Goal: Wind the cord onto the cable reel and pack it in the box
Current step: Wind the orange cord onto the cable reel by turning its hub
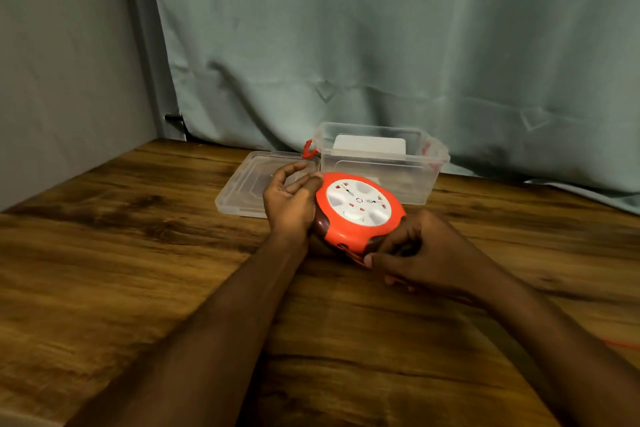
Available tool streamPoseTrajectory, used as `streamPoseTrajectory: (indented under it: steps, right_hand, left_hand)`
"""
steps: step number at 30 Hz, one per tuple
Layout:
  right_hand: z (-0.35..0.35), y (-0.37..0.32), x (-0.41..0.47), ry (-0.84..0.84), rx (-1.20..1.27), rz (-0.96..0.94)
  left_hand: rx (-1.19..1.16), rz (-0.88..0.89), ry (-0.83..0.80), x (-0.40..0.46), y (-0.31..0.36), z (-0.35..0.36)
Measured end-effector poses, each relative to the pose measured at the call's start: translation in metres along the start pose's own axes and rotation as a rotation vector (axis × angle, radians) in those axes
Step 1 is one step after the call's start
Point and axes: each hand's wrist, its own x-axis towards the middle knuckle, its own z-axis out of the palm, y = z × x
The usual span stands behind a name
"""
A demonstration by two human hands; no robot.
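Right hand (420, 253): at the near right edge of the reel, fingers curled together in a grip on the orange cord, thumb and fingertips pinching it just beside the reel's rim.
Left hand (289, 203): against the reel's left side, palm cupping the edge, thumb pressed on the orange rim; other fingers loosely bent and raised above the lid, holding nothing of their own.
Cable reel (358, 210): round, orange housing with a white socket face turned up, tilted slightly, between the two hands, on or just over the counter; cannot tell which.
Cord (623, 344): orange; a short stretch visible at the far right edge of the counter, another bit emerging under the right hand; the run between hidden by the forearm.
Box (381, 163): clear plastic, open, just beyond the reel, touching or nearly so; red latch on its left end, another on the right; a white rectangular piece inside against the far wall.
Lid (242, 189): clear, flat on the counter, left of the box, partly behind the left hand.
Counter (138, 270): dark wood grain.
Curtain (381, 45): grey-green, hanging behind the box, its hem resting on the counter at right.
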Motion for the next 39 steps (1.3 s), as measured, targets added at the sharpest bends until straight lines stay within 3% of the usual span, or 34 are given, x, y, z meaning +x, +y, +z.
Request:
streamPoseTrajectory:
  steps: [4,7,12,16,31,37,39]
  right_hand:
    - [-0.002,-0.001,0.0,-0.08,0.204,0.058]
    - [0.007,0.0,0.004,-0.196,0.533,0.164]
    - [0.013,0.005,0.003,-0.421,0.951,0.095]
    - [0.009,0.014,0.005,-0.346,1.043,0.128]
    - [-0.051,0.031,-0.005,-0.201,0.192,0.058]
    - [-0.063,0.029,-0.008,-0.02,-0.548,0.132]
    - [-0.062,0.029,-0.009,-0.03,-0.506,0.117]
  left_hand:
    - [-0.136,-0.047,0.058,0.002,0.006,0.0]
    - [-0.203,-0.069,0.048,0.001,0.008,0.002]
    - [-0.213,-0.093,-0.005,0.0,0.007,0.004]
    - [-0.21,-0.103,-0.017,0.0,0.008,0.004]
    - [-0.005,-0.058,-0.019,0.001,0.008,-0.001]
    - [0.181,-0.024,-0.076,0.001,0.0,0.0]
    - [0.209,-0.01,-0.099,0.0,-0.001,0.0]
